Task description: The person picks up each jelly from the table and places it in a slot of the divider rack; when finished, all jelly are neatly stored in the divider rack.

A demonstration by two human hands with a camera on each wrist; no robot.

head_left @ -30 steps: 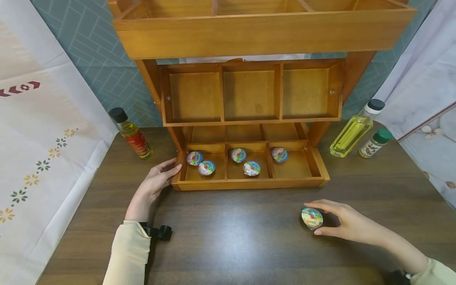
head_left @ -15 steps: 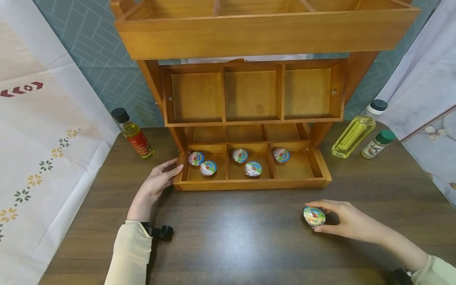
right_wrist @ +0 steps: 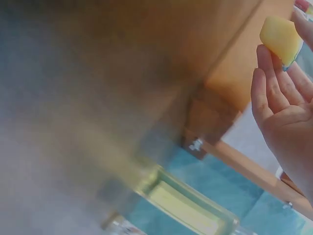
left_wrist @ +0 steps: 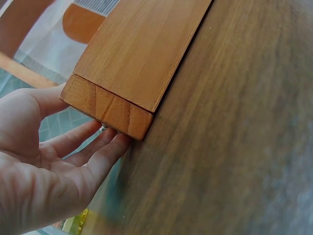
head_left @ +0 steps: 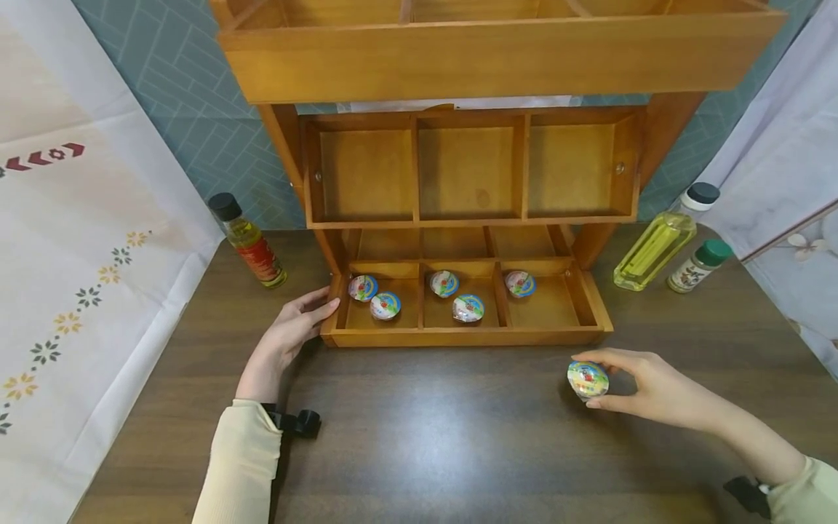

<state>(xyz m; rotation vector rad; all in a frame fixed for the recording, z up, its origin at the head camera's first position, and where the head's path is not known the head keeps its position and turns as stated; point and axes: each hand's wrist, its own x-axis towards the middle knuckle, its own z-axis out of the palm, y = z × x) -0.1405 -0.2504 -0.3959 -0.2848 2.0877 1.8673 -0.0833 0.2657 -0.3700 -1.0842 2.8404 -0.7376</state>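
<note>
My right hand (head_left: 644, 382) pinches a small jelly cup (head_left: 587, 379) between thumb and fingers, just above the table in front of the rack's right end. Its printed foil lid faces up, and the right wrist view shows its yellow body (right_wrist: 279, 38). At the left end of the wooden rack (head_left: 468, 338), my left hand (head_left: 288, 333) holds the lowest tray's side, thumb on the top rim and fingers (left_wrist: 105, 154) against the outer face. Similar cups lie in that tray: two in the left compartment, two in the middle, and one (head_left: 520, 284) in the right.
An oil bottle with a red label (head_left: 257, 251) stands left of the rack. To its right are a taller oil bottle (head_left: 657, 247) and a green-capped jar (head_left: 699, 267). The rack's tilted middle tray (head_left: 471, 222) and upper tray (head_left: 497, 62) overhang the lowest one.
My right hand has raised the jelly cup off the table and moved slightly toward the rack and to the right. The left hand stays on the rack, and the view has shifted a little.
</note>
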